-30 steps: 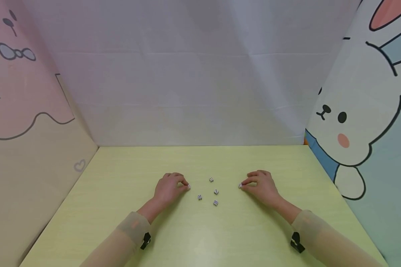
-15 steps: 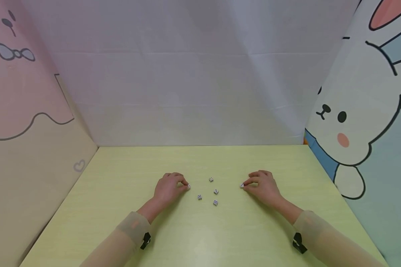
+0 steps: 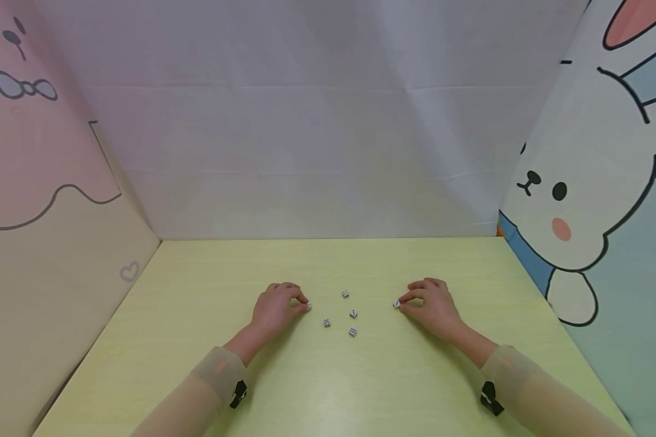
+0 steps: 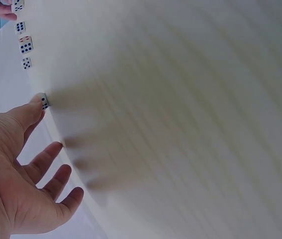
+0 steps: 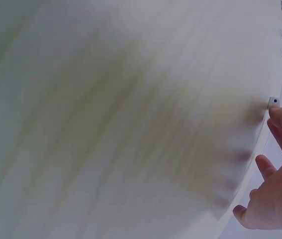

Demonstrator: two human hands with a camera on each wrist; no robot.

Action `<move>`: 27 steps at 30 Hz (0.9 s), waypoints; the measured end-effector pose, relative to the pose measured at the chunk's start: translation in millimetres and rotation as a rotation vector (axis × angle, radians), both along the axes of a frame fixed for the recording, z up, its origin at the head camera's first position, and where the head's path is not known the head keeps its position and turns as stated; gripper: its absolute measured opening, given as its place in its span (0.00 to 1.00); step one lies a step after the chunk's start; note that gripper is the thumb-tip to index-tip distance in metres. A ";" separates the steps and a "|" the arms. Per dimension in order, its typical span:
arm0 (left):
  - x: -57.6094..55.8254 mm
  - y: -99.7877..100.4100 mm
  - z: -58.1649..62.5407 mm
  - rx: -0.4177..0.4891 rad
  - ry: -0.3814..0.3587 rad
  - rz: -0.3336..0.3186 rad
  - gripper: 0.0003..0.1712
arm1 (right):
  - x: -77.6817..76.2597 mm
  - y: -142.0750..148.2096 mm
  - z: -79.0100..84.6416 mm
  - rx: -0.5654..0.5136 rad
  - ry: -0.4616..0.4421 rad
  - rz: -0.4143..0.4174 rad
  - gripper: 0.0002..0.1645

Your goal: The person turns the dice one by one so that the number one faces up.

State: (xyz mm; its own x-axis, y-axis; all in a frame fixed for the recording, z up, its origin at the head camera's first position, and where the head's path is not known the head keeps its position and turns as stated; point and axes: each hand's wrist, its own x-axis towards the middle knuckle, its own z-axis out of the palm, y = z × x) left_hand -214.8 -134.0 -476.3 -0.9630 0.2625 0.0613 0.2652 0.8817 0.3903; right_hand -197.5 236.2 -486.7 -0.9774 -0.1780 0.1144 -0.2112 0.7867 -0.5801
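My left hand (image 3: 277,308) pinches a small white die (image 3: 309,305) between thumb and index finger, low over the table. In the left wrist view that die (image 4: 44,101) shows dark pips beside the thumb tip, the other fingers spread. Across from it, my right hand (image 3: 430,308) pinches another die (image 3: 396,304) the same way; in the right wrist view a single pip faces out on this die (image 5: 274,101). Between the hands several loose dice lie on the table: one die at the back (image 3: 345,294), one in the middle (image 3: 353,314), one at left (image 3: 327,323) and one nearest (image 3: 352,332).
The pale yellow table (image 3: 317,388) runs back to a white cloth wall (image 3: 328,152). Side panels with cartoon drawings close it in, a pink and cream panel (image 3: 49,255) at left and a rabbit panel (image 3: 623,255) at right.
My right hand has shifted slightly to the right with its die, mostly in the first half second. The left hand and the loose dice have stayed in place.
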 end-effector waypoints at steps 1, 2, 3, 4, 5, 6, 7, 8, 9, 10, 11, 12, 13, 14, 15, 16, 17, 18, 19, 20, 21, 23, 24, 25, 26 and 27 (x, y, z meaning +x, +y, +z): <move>0.0 0.0 0.0 0.001 -0.001 0.000 0.04 | 0.3 0.5 0.7 0.001 0.002 0.002 0.05; 0.1 -0.1 -0.1 0.003 -0.002 0.001 0.04 | 0.4 0.9 1.4 0.004 0.003 0.002 0.06; 0.2 -0.2 -0.2 0.004 -0.002 0.001 0.04 | 0.5 1.3 2.2 0.007 0.007 0.003 0.06; 0.4 -0.2 -0.3 0.005 -0.002 0.000 0.04 | 0.5 1.7 3.0 0.013 0.012 0.003 0.07; 0.5 -0.3 -0.4 0.006 -0.002 0.000 0.04 | 0.5 2.1 3.9 0.022 0.016 0.002 0.07; 0.6 -0.5 -0.5 0.007 -0.003 0.000 0.04 | 0.3 2.5 4.6 0.029 0.019 0.001 0.08; 0.8 -0.6 -0.6 0.009 -0.004 0.000 0.04 | 0.2 2.9 5.3 0.038 0.021 0.000 0.08; 1.0 -0.7 -0.7 0.010 -0.005 0.001 0.04 | -0.2 3.4 5.9 0.050 0.029 0.001 0.08; 1.1 -0.7 -0.7 0.009 -0.005 0.000 0.04 | -0.7 3.9 6.4 0.065 0.039 0.004 0.08; 1.2 -0.8 -0.7 0.010 -0.005 0.000 0.04 | -1.1 4.5 7.2 0.079 0.048 0.006 0.08; 1.3 -0.8 -0.6 0.011 -0.004 0.001 0.04 | -1.6 5.0 7.8 0.092 0.058 0.009 0.08; 1.4 -0.8 -0.4 0.011 -0.003 0.001 0.04 | -2.0 5.6 8.6 0.103 0.067 0.016 0.08; 1.5 -0.7 -0.3 0.010 -0.002 0.001 0.04 | -2.4 6.0 9.6 0.117 0.079 0.024 0.08; 1.5 -0.7 -0.2 0.011 -0.002 0.001 0.04 | -2.7 6.4 10.6 0.133 0.092 0.034 0.08; 1.5 -0.6 0.0 0.011 0.000 0.000 0.04 | -2.8 6.7 11.7 0.147 0.100 0.043 0.08; 1.5 -0.6 0.2 0.012 0.000 0.000 0.04 | -3.0 7.0 12.6 0.161 0.108 0.052 0.09; 1.5 -0.6 0.3 0.012 0.000 0.000 0.04 | -3.2 7.2 13.2 0.178 0.118 0.063 0.09; 1.5 -0.6 0.3 0.012 -0.001 -0.001 0.04 | -3.5 7.4 13.7 0.196 0.129 0.074 0.09; 1.5 -0.7 0.3 0.012 -0.002 -0.001 0.04 | -3.7 7.5 13.9 0.215 0.139 0.084 0.10; 1.6 -0.7 0.4 0.014 -0.003 -0.001 0.04 | -4.0 7.6 13.9 0.234 0.152 0.094 0.10; 1.6 -0.7 0.4 0.013 -0.002 -0.001 0.04 | -4.5 7.5 13.9 0.249 0.166 0.104 0.11; 1.5 -0.7 0.4 0.012 -0.005 0.000 0.04 | -5.6 7.4 13.5 0.275 0.195 0.125 0.11; 1.5 -0.7 0.4 0.013 -0.004 0.001 0.04 | -6.1 7.6 13.4 0.284 0.206 0.133 0.12; 1.4 -0.7 0.5 0.013 -0.004 0.001 0.04 | -6.7 7.5 13.5 0.288 0.215 0.141 0.12; 1.4 -0.6 0.4 0.015 -0.004 0.001 0.04 | -7.2 7.5 13.6 0.294 0.227 0.151 0.11; 1.3 -0.6 0.3 0.016 -0.005 0.001 0.04 | -7.6 7.5 14.0 0.295 0.234 0.160 0.11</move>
State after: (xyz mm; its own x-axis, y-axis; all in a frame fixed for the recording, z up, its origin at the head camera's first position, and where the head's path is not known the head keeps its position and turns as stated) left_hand -213.4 -134.7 -476.0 -0.9636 0.2606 0.0604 0.2623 0.8758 0.4053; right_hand -205.1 243.7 -472.7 -0.8885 -0.3837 0.2517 -0.4435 0.8589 -0.2562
